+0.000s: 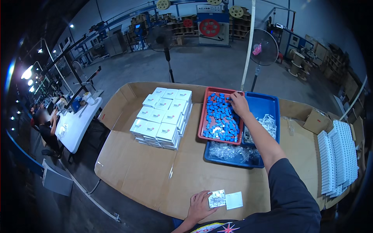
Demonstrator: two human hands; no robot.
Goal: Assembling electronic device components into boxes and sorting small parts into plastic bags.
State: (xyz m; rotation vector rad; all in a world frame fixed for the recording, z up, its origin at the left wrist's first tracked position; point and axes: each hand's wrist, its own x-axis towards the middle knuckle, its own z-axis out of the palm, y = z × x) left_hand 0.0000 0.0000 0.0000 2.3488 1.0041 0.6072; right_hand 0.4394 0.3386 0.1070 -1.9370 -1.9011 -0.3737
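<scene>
Near the front edge, my left hand (200, 205) grips the left side of a small white plastic box (217, 199). The box lies open, its square lid (234, 200) folded out flat to the right, and clear or whitish small parts sit inside it. My right hand (239, 104) reaches far forward over the right side of a red tray (200, 128). Its fingers are bent together at the small blue connector-like pieces (222, 116) spread in that tray; what they pinch, if anything, is hidden.
A blue tray (276, 105) holds white slim parts; another blue tray (210, 158) holds clear plastic pieces. Stacked white boxes (165, 116) stand left, rows of white pieces (338, 155) right. Fans (264, 48) stand beyond the cardboard-covered table (143, 171). A person (48, 128) sits at a white table (79, 128).
</scene>
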